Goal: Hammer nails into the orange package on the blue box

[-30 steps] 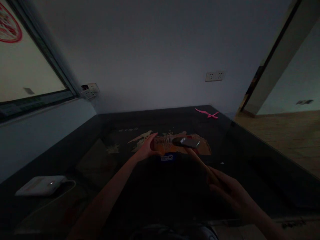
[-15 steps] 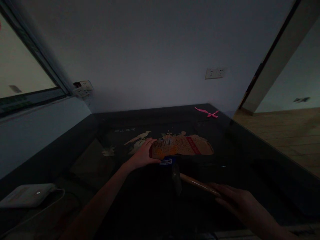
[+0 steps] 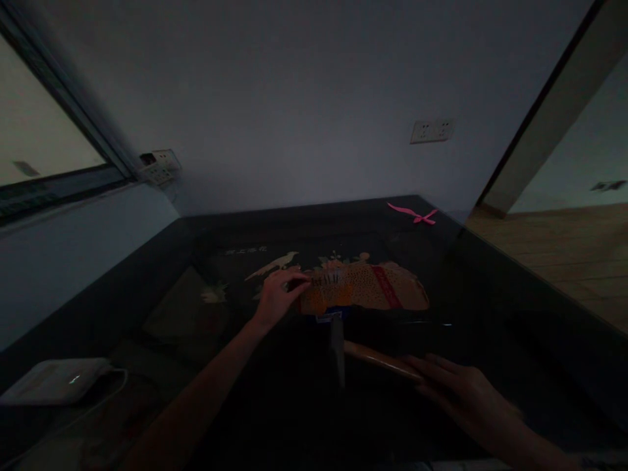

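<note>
An orange-brown speckled board (image 3: 366, 293) with a red stripe lies flat in the middle of the dark table (image 3: 490, 307). Several small metal pins (image 3: 328, 279) stand near its left end. My left hand (image 3: 275, 297) rests at that end, thumb and fingertips pinched together right beside the pins; what they pinch is too dark to see. A hammer lies low in front of the board, its dark head (image 3: 337, 345) pointing down and its wooden handle (image 3: 377, 358) running right. My right hand (image 3: 458, 396) is closed over the handle's end.
A white box with a cable (image 3: 53, 381) sits at the table's near left. A pink ribbon (image 3: 415, 214) lies at the far right corner. Pale bird inlays (image 3: 275, 265) show in the tabletop. Wall sockets (image 3: 432, 131) hang behind; wooden floor (image 3: 564, 255) opens to the right.
The hammer has come down from above the board to the table in front of it. My left hand went from holding the board's end to pinching at the pins.
</note>
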`<state>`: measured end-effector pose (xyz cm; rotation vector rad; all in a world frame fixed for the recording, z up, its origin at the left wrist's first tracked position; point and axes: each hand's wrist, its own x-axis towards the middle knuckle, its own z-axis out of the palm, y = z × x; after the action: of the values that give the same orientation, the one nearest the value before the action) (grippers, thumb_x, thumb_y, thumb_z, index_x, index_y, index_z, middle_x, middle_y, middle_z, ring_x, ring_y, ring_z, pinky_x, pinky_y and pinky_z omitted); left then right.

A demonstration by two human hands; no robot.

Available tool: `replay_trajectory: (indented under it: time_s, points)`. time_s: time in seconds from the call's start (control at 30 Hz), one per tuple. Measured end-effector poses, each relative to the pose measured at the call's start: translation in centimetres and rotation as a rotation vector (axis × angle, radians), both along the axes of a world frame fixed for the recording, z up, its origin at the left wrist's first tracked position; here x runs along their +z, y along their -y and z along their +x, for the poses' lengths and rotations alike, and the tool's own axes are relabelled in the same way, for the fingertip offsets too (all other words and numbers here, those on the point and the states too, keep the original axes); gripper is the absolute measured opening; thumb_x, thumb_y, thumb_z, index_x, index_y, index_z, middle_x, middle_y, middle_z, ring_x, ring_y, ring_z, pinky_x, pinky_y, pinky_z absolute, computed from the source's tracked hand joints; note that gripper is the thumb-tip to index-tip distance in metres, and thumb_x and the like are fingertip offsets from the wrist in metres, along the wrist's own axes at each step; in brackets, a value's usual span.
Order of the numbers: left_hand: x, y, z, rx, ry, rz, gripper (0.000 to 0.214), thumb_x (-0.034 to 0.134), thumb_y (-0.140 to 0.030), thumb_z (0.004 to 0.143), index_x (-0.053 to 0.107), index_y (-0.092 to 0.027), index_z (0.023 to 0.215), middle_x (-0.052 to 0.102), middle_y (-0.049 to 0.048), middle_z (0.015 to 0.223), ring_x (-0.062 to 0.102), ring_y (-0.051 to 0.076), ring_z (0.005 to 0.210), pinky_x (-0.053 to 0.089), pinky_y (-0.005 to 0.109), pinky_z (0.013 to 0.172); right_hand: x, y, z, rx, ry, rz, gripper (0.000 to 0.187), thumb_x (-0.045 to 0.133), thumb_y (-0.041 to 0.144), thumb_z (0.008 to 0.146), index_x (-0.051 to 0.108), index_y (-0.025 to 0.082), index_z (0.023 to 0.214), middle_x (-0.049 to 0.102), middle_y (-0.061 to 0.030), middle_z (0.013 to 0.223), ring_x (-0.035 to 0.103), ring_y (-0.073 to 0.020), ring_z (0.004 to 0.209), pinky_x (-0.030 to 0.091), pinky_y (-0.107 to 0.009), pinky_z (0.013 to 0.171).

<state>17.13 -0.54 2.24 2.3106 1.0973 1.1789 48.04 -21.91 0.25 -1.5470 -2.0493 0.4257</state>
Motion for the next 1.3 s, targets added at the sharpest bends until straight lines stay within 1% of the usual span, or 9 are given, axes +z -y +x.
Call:
replay_trajectory:
  time_s: [0.17, 0.47, 0.8, 0.9, 0.97, 1.07, 1.17, 1.23, 1.3]
  points:
    - [-1.0, -0.3, 0.5, 0.064, 0.041, -0.007, 0.007, 0.069, -0.029, 0.08, 0.072, -0.023, 0.079, 0.075, 0.0015, 0.082, 0.068, 0.022, 0.082, 0.052, 0.039, 0.082, -0.6, -0.2, -0.5, 0.013, -0.022, -0.015, 0.04, 0.057, 0.022, 0.085, 0.068, 0.033, 0.122, 0.078, -0.0087, 0.096, 0.076, -0.0273, 0.075, 0.063, -0.034, 0.058]
    - [-1.7, -0.2, 0.8, 0.086, 0.056, -0.013, 0.006, 0.07, -0.027, 0.08, 0.072, -0.022, 0.078, 0.073, 0.0009, 0.079, 0.066, 0.02, 0.078, 0.052, 0.035, 0.077, -0.2, -1.0, -1.0, 0.012, -0.029, -0.045, 0.039, 0.056, 0.025, 0.088, 0.067, 0.032, 0.124, 0.077, -0.0106, 0.098, 0.076, -0.029, 0.078, 0.063, -0.036, 0.062]
    - [-1.5, -0.3, 0.8, 0.079, 0.021, -0.02, 0.01, 0.068, -0.03, 0.081, 0.071, -0.021, 0.077, 0.074, 0.0019, 0.081, 0.067, 0.02, 0.079, 0.053, 0.035, 0.079, -0.5, -1.2, -0.7, 0.088, 0.18, -0.03, 0.038, 0.052, 0.02, 0.09, 0.066, 0.02, 0.126, 0.075, -0.0165, 0.106, 0.075, -0.0289, 0.084, 0.063, -0.037, 0.067]
    - [-1.1, -0.1, 0.7, 0.048, 0.007, -0.034, 0.014, 0.065, -0.033, 0.083, 0.071, -0.02, 0.084, 0.075, 0.0033, 0.087, 0.068, 0.021, 0.084, 0.053, 0.037, 0.083, -0.2, -1.6, -0.6, 0.135, 0.236, -0.028, 0.037, 0.052, 0.019, 0.091, 0.066, 0.017, 0.125, 0.075, -0.0151, 0.101, 0.075, -0.0265, 0.08, 0.061, -0.035, 0.065]
    - [-0.7, 0.2, 0.5, 0.016, 0.004, -0.038, 0.022, 0.063, -0.035, 0.084, 0.07, -0.02, 0.099, 0.074, 0.0048, 0.094, 0.068, 0.022, 0.089, 0.052, 0.039, 0.087, 0.0, -1.8, -0.4, 0.15, 0.246, -0.041, 0.036, 0.053, 0.019, 0.092, 0.065, 0.018, 0.126, 0.074, -0.0114, 0.094, 0.074, -0.0235, 0.075, 0.059, -0.032, 0.06]
    - [-0.4, 0.6, -0.1, -0.02, -0.019, -0.015, 0.046, 0.064, -0.043, 0.083, 0.059, -0.021, 0.123, 0.069, 0.0086, 0.113, 0.064, 0.025, 0.104, 0.048, 0.044, 0.096, 0.2, -2.2, 0.1, 0.16, 0.267, -0.053, 0.038, 0.054, 0.02, 0.092, 0.062, 0.019, 0.129, 0.072, -0.0086, 0.091, 0.072, -0.021, 0.073, 0.055, -0.03, 0.059]
    - [-0.8, 0.4, -0.6, -0.079, -0.122, -0.006, 0.084, 0.072, -0.059, 0.069, 0.044, -0.021, 0.138, 0.05, 0.0145, 0.139, 0.047, 0.033, 0.128, 0.038, 0.052, 0.107, 0.3, -2.6, 0.7, 0.168, 0.285, -0.057, 0.038, 0.054, 0.02, 0.092, 0.062, 0.02, 0.13, 0.072, -0.0084, 0.094, 0.071, -0.0207, 0.075, 0.053, -0.029, 0.062]
    - [-1.5, 0.1, -0.6, -0.129, -0.218, -0.035, 0.106, 0.077, -0.064, 0.058, 0.035, -0.019, 0.144, 0.037, 0.0177, 0.149, 0.034, 0.037, 0.137, 0.031, 0.055, 0.111, 0.2, -2.9, 0.9, 0.177, 0.295, -0.059, 0.038, 0.054, 0.021, 0.092, 0.061, 0.021, 0.13, 0.072, -0.0086, 0.095, 0.071, -0.021, 0.076, 0.052, -0.03, 0.064]
    - [-2.0, -0.2, -0.4, -0.15, -0.291, -0.064, 0.111, 0.079, -0.062, 0.055, 0.032, -0.018, 0.145, 0.033, 0.0188, 0.151, 0.029, 0.038, 0.14, 0.027, 0.056, 0.112, 0.0, -3.2, 1.1, 0.187, 0.305, -0.062, 0.039, 0.055, 0.022, 0.093, 0.06, 0.022, 0.131, 0.072, -0.0082, 0.096, 0.07, -0.0211, 0.077, 0.052, -0.03, 0.064]
